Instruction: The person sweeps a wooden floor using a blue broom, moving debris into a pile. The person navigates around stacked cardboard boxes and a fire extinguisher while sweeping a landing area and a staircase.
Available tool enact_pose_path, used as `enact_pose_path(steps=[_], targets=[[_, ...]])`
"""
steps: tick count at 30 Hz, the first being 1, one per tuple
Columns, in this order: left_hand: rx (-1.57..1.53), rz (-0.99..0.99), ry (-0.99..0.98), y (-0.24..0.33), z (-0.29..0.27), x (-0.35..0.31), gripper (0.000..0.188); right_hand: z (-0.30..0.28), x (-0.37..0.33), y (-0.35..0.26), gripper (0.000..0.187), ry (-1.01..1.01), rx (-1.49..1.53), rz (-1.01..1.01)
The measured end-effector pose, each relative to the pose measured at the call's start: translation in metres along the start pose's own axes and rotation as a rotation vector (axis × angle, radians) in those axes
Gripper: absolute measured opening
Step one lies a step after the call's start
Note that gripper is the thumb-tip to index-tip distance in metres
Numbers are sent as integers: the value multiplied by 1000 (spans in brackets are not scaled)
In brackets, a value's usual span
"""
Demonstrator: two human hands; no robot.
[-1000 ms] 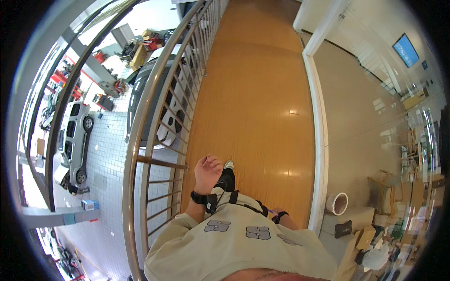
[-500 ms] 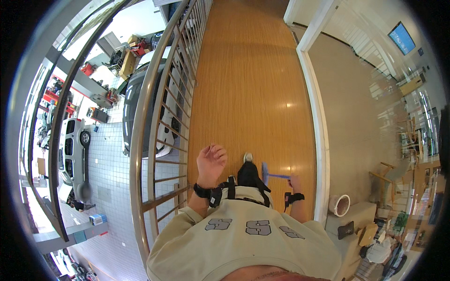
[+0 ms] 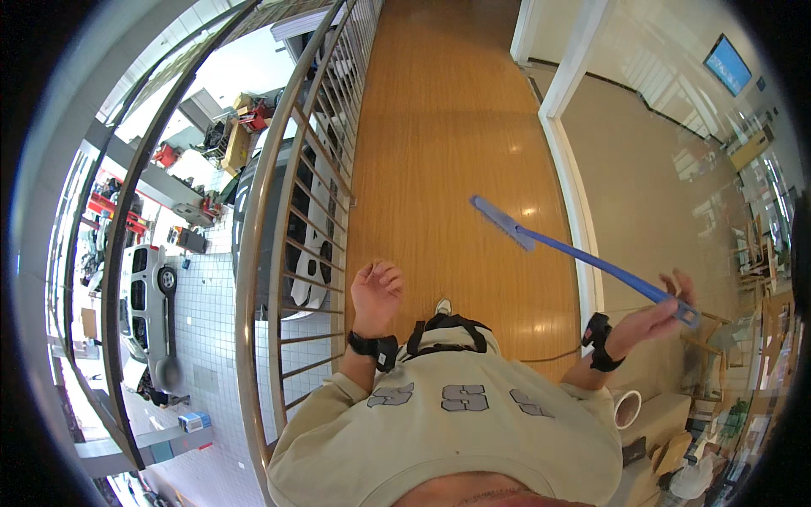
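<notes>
My right hand (image 3: 649, 321) is raised out to the right, closed round the end of a long-handled blue brush (image 3: 596, 264). The brush slants up and to the left, and its bristled head (image 3: 503, 223) hangs in the air in front of me over the wooden floor. Some fingers of that hand stand up past the handle. On the other side, my left hand (image 3: 377, 290) is held up beside the metal railing, apart from it. Its fingers are loosely bent with nothing in them. Both wrists wear black bands with small devices.
A steel railing (image 3: 263, 211) runs along my left, with parked cars (image 3: 142, 283) on the tiled level below. Ahead stretches a wooden walkway (image 3: 443, 127). To the right, a white frame (image 3: 568, 169) borders a glazed room holding a white bin (image 3: 626, 409) and wooden chairs.
My right hand has swung outward and up, lifting the brush from low by my leg to a raised slant. My left hand stays nearly in place. The view has shifted slightly.
</notes>
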State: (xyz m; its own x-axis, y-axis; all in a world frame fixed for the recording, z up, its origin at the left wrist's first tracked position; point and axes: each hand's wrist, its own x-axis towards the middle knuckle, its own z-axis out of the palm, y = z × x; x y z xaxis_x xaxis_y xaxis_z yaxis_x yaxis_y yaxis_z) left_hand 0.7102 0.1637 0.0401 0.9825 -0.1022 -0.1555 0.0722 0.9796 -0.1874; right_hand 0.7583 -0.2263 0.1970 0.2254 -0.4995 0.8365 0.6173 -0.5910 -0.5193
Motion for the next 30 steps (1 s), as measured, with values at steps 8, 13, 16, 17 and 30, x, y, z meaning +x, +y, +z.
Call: enact_pose_path(steps=[8, 13, 16, 17, 30], targets=[[-47, 48, -49, 14, 38, 100, 12, 183, -129, 180, 29, -866, 377, 684], [-109, 173, 30, 48, 29, 139, 13, 209, -250, 259, 31, -971, 84, 1020], [-123, 209, -26, 78, 21, 168, 17, 208, -284, 288, 31, -1187, -220, 1100], [-150, 202, -46, 91, 20, 184, 17, 209, -288, 299, 30, -1336, -377, 1169], [-57, 130, 17, 225, 108, 470, 17, 430, -247, 389, 38, -1349, -781, 701]])
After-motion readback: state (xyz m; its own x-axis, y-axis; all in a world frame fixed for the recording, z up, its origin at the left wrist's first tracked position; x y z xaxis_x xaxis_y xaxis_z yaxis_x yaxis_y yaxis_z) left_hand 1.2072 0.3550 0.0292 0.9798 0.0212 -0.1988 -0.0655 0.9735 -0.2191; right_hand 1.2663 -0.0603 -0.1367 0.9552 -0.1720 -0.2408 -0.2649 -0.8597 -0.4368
